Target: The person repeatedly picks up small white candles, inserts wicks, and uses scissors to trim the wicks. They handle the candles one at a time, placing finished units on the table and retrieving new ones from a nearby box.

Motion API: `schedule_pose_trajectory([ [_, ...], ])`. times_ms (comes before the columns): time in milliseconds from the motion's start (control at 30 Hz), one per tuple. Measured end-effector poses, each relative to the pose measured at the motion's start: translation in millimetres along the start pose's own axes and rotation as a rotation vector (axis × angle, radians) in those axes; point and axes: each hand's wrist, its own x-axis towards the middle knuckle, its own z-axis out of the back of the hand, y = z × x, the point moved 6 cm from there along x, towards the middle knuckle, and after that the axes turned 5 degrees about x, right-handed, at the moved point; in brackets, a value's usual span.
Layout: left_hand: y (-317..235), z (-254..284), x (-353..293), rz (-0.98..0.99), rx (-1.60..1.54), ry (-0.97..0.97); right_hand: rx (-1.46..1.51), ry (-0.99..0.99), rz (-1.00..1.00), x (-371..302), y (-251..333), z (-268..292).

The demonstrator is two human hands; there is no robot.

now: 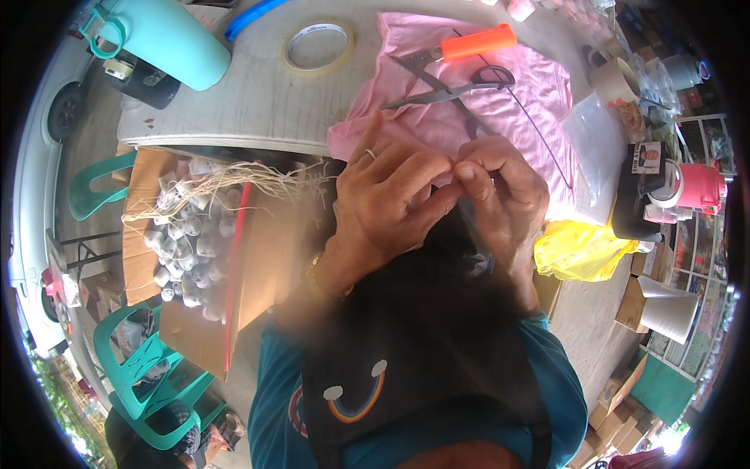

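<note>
My left hand [391,195], with a ring on one finger, is closed in a pinch at thumb and forefinger, while another finger sticks up. Its fingertips meet those of my right hand [508,191], also pinched closed, above my lap at the table's near edge. Whatever is between the fingers is too small or hidden to make out; a pale bit shows under the left fingers. Just beyond the hands lies a pink cloth [539,86], with scissors [437,97] and an orange-handled cutter [478,42] on it.
A cardboard box [269,258] at left holds several small whitish rolls [187,250], with pale strings [234,187] across its top. Tape [349,48] and a turquoise tumbler [172,39] stand on the table [258,102]. A yellow plastic bag [582,250] sits at right; green chairs [137,359] stand left.
</note>
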Motion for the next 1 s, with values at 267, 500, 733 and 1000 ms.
schedule_pose_trajectory([
  [267, 0, 2, -1, -0.016, 0.027, -0.012, 0.046, 0.006, -0.082, -2, -3, -1],
  [500, 10, 0, -5, 0.235, -0.265, 0.069, 0.214, 0.004, -0.242, -3, -16, -5],
  [733, 29, -6, -13, 0.511, -0.652, -0.022, 0.543, -0.048, -0.207, -8, -19, -16],
  [1000, 19, 1, -6, 0.298, -0.437, -0.154, 0.382, -0.047, 0.003, -4, -12, -22],
])
